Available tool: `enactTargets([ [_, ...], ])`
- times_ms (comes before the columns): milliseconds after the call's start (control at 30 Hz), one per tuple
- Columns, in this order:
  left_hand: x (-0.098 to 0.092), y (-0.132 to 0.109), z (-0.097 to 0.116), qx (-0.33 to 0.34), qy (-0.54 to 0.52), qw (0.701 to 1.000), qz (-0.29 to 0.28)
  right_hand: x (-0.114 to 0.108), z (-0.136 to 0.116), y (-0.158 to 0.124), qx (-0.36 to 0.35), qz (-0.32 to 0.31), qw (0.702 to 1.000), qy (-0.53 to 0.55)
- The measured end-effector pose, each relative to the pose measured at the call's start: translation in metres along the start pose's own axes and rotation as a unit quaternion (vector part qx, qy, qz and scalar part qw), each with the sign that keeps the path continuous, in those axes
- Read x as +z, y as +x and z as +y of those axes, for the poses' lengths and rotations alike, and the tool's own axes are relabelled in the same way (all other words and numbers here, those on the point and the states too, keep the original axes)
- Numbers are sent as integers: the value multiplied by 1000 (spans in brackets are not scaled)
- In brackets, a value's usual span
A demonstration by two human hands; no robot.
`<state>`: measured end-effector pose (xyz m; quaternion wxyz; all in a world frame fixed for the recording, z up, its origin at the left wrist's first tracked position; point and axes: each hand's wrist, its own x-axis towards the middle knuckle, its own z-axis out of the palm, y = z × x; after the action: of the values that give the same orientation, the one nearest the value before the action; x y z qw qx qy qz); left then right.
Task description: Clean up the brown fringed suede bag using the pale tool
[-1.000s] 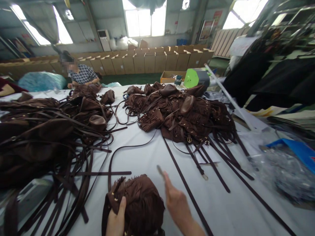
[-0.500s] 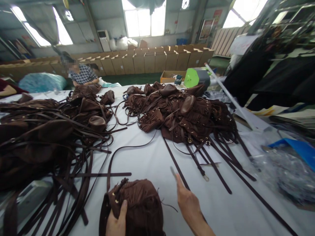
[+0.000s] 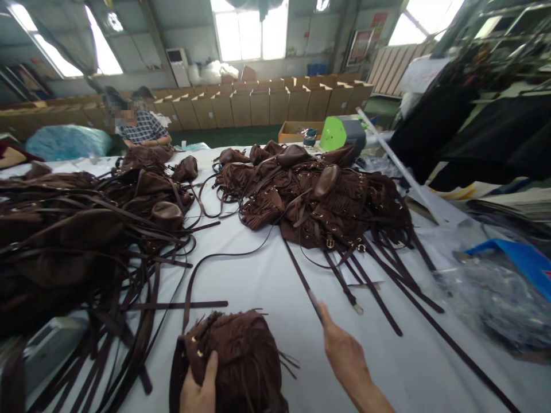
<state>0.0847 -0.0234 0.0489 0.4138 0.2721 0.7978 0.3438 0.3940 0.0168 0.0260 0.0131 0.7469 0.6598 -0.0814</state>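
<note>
My left hand (image 3: 198, 387) grips the near left side of a dark brown fringed bag (image 3: 245, 361), thumb on its front below small gold-coloured eyelets. The bag sits at the table's near edge, and a long thin strap runs from it toward the far pile. To the right of the bag, apart from it, my right hand (image 3: 344, 353) is closed on a slim tool with a grey tip (image 3: 314, 299); its exact kind is too blurred to tell. The tool's tip overlaps a brown strap lying on the table.
Similar brown bags are heaped in a far pile (image 3: 318, 195) and a left pile (image 3: 64, 241), with straps trailing over the white table (image 3: 241, 281). Clear plastic bags (image 3: 495, 304) lie at right. A person (image 3: 144, 129) sits across the table, before rows of cardboard boxes (image 3: 258, 106).
My right hand has moved to the right, away from the bag, with the slim tool. Fringe strands now stick out from the bag's right side. My left hand keeps its grip.
</note>
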Motion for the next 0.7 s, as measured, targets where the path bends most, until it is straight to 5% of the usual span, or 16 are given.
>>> enactTargets([
  [100,9,1,6,7,3,1000,-16,14,-67,-38,-281,77,954,65],
  [167,10,1,7,14,-1,1000,-15,30,-92,-49,-378,88,921,43],
  [233,7,0,5,8,8,1000,-17,39,-82,-41,-333,63,941,-1],
  [333,-2,1,-1,9,14,999,-33,37,-24,-5,-137,-17,988,-70],
  [400,-6,5,-5,12,-9,999,-36,27,10,14,-15,-49,995,-86],
  [467,-8,12,-6,-11,-44,998,-38,16,18,14,26,-28,998,-55],
  [567,-6,22,-3,-89,-100,987,-87,7,-21,-17,-155,100,982,39],
  [633,-4,24,3,-116,-112,977,-142,8,-58,-41,-361,201,908,70],
  [700,-1,22,8,-100,-97,976,-168,14,-80,-49,-455,259,850,56],
])
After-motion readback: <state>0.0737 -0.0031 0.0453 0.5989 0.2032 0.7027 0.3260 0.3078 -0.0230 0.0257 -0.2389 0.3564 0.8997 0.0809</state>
